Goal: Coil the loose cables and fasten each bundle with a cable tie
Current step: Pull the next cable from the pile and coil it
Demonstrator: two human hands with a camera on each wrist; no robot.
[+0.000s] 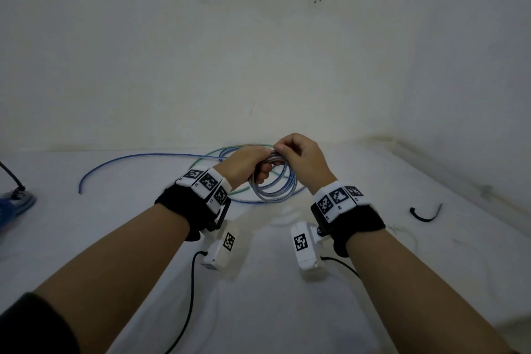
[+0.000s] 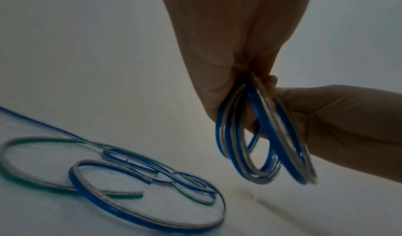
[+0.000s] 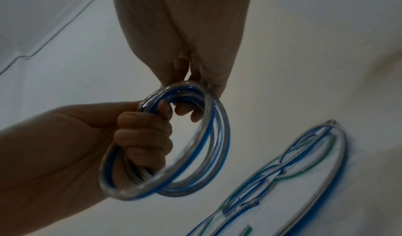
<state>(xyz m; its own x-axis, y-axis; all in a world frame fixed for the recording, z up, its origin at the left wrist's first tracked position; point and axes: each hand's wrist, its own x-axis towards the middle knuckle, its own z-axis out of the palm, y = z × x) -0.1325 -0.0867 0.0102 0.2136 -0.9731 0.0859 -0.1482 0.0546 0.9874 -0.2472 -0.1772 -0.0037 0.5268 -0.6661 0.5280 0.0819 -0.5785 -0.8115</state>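
Both hands held a glossy, round coil of blue-striped clear cable [image 1: 273, 184] above the white table [image 1: 287, 282]: left hand [image 1: 244, 165] gripped its loops, right hand [image 1: 301, 156] pinched its top. Loose green-striped cable [image 2: 32, 184] lay curled behind.

Both hands [image 1: 275, 162] grip a coiled cable [image 1: 274, 185] (blue-striped) above the table [image 1: 373, 282].

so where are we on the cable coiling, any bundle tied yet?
Done: one blue cable wound into a coil; no tie on it visible. In hand: left hand grips the coil, right hand pinches its top. Left: loose blue and green cables on the table, and the black cable tie lies unused.
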